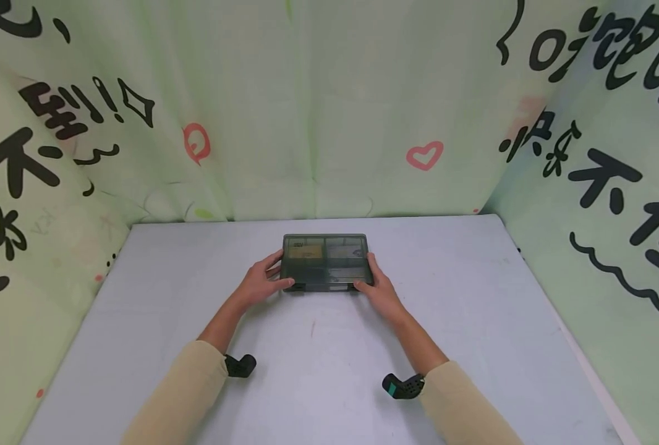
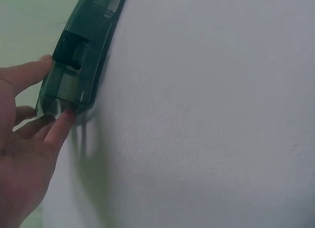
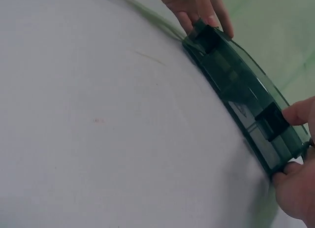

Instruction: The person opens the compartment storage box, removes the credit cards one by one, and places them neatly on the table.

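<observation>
A see-through dark green compartment box (image 1: pixel 326 272) with its lid down is near the back middle of the white table. In its back left section lies a tan piece (image 1: pixel 305 251); paler pieces show in the right sections. My left hand (image 1: pixel 261 282) grips the box's left end, its thumb by the front latch (image 2: pixel 69 48) and its fingers along the side. At the opposite end my right hand (image 1: pixel 382 290) holds the box, thumb at the other latch (image 3: pixel 271 121). The fingers below the box are partly hidden in the right wrist view.
The white table (image 1: pixel 318 371) ends at a pale green curtain (image 1: pixel 357 111) with black lettering, which hangs behind it and on both sides. Black wrist cameras sit on the left wrist (image 1: pixel 240 366) and right wrist (image 1: pixel 403 387), at the cuffs of beige sleeves.
</observation>
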Action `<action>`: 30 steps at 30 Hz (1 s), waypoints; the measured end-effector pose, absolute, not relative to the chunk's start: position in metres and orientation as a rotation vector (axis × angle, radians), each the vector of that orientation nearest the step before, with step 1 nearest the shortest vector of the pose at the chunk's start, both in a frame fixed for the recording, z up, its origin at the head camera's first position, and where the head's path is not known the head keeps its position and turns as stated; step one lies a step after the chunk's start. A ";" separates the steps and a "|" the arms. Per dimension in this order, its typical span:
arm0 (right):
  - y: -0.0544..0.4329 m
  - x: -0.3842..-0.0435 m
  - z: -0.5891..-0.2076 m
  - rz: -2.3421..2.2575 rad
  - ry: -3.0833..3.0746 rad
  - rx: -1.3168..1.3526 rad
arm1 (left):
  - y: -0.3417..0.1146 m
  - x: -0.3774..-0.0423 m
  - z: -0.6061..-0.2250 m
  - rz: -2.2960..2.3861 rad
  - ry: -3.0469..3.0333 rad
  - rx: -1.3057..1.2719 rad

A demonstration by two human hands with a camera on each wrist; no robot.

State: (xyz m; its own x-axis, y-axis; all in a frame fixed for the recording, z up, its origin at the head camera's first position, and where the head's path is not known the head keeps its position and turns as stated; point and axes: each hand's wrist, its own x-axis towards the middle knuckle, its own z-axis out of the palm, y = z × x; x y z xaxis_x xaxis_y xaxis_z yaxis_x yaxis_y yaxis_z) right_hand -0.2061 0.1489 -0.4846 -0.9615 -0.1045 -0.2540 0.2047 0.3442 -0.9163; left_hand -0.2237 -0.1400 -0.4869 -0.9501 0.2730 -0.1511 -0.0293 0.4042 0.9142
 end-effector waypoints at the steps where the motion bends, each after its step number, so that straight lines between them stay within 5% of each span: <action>1: 0.148 -0.206 -0.485 -1.674 2.320 0.105 | -0.140 -0.224 -0.487 1.563 2.389 0.216; 17: 0.133 -0.205 -0.489 -1.807 2.262 0.162 | -0.140 -0.223 -0.486 1.527 2.389 0.212; 30: 0.156 -0.208 -0.486 -1.463 2.410 0.056 | -0.139 -0.220 -0.487 1.516 2.397 0.205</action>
State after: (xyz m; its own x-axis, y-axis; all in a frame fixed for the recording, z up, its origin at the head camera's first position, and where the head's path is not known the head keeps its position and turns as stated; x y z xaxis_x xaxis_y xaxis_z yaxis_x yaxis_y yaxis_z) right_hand -0.2081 0.1559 -0.4863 -0.9479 -0.1311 -0.2905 0.1974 0.4743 -0.8579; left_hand -0.2204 -0.1388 -0.4865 -0.9458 0.2753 -0.1723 -0.0375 0.4342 0.9000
